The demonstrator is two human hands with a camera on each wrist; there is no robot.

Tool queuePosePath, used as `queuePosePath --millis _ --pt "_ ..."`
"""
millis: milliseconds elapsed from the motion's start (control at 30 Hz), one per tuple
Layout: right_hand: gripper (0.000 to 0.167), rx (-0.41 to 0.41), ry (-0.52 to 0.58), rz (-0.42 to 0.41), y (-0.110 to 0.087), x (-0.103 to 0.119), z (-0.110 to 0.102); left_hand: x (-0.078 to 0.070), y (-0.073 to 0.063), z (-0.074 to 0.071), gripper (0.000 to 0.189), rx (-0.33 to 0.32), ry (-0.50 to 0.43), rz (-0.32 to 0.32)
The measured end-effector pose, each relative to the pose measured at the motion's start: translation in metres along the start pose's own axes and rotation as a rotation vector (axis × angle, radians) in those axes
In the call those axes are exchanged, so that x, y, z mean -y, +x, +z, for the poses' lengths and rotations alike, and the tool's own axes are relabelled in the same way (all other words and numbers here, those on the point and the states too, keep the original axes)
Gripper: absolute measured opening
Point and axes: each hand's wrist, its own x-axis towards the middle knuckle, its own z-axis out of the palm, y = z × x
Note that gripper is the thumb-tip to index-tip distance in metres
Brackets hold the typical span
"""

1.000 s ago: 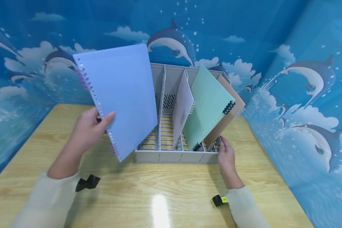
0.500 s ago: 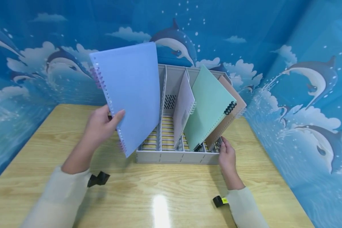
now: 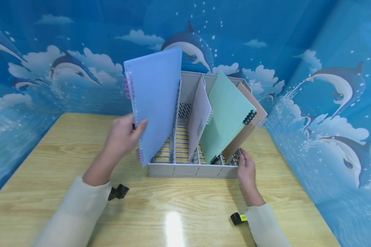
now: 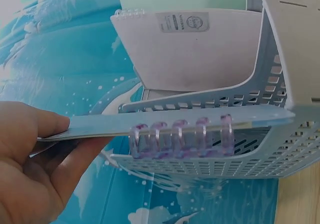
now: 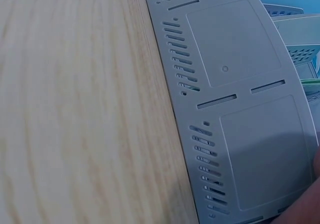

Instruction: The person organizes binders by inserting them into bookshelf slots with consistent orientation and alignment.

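Observation:
My left hand (image 3: 122, 137) pinches a blue loose-leaf notebook (image 3: 156, 99) by its spine edge, thumb on the cover. The notebook stands upright over the leftmost slot of a grey file rack (image 3: 191, 170). In the left wrist view, its purple binder rings (image 4: 181, 139) face the camera, and its lower end lies between the rack's side wall and a divider (image 4: 200, 96). At the front right corner of the rack, my right hand (image 3: 246, 171) grips the rim; only part of that hand (image 5: 302, 204) shows in the right wrist view.
A pale lilac notebook (image 3: 199, 116), a green notebook (image 3: 225, 116) and a brown notebook (image 3: 248, 125) lean in the rack's other slots. The rack stands on a wooden table (image 3: 160, 202) before a blue dolphin-print backdrop (image 3: 92, 31).
My left hand has carried the blue notebook to the right, from beside the rack to over its leftmost slot, turning it more edge-on. My right hand has stayed on the rack's corner.

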Motion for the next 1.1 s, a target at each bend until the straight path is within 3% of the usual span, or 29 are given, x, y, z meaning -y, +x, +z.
queuePosePath --millis 233,533,1100 --pt "0.044 -0.019 -0.006 0.015 -0.001 -0.001 0.001 -0.003 0.007 0.010 0.020 -0.019 0.049 0.074" --pt "0.045 -0.008 -0.031 0.027 -0.003 -0.001 0.000 -0.016 0.012 0.027 0.021 0.006 0.151 0.115" --pt "0.045 -0.018 -0.021 -0.001 -0.002 -0.001 0.002 -0.027 0.015 0.061 0.018 -0.111 0.127 0.173"
